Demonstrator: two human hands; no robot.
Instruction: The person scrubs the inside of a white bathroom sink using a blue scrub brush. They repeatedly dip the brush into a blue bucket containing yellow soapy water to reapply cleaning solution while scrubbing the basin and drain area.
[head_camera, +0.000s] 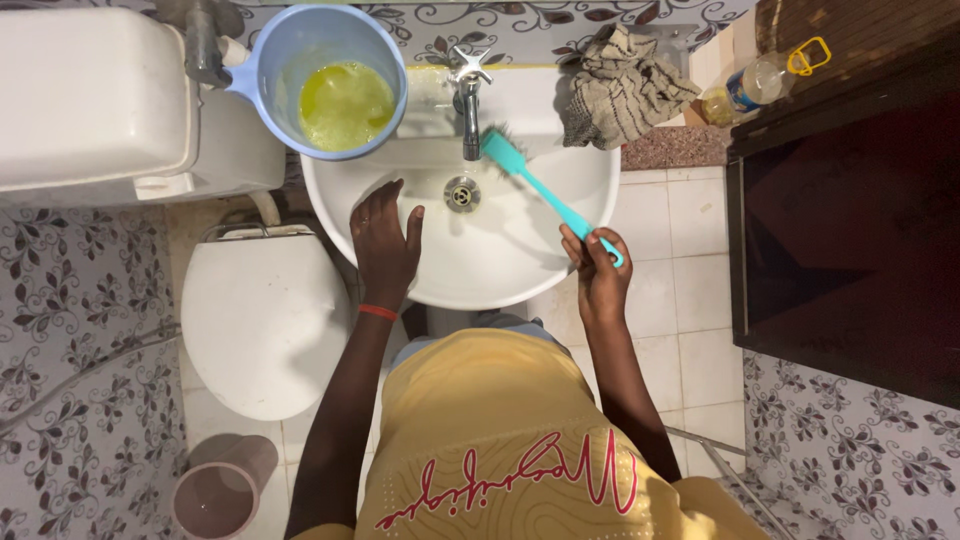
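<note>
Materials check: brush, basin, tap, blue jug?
Brush in the right hand: teal plastic by its even matte colour. Basin under the left hand: likely glazed ceramic, being white and glossy. Tap: shiny silver metal, probably chrome-plated. Jug: matte pale blue plastic, holding yellow liquid.

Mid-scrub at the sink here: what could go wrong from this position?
1. The blue jug of yellow liquid sits on the washbasin rim beside the tap; a wide stroke of the teal brush might tip it.
2. The left hand rests on the basin's curved edge and could slip if it is wet.
3. The right hand grips only the handle's end, so the brush may twist loose.
</note>
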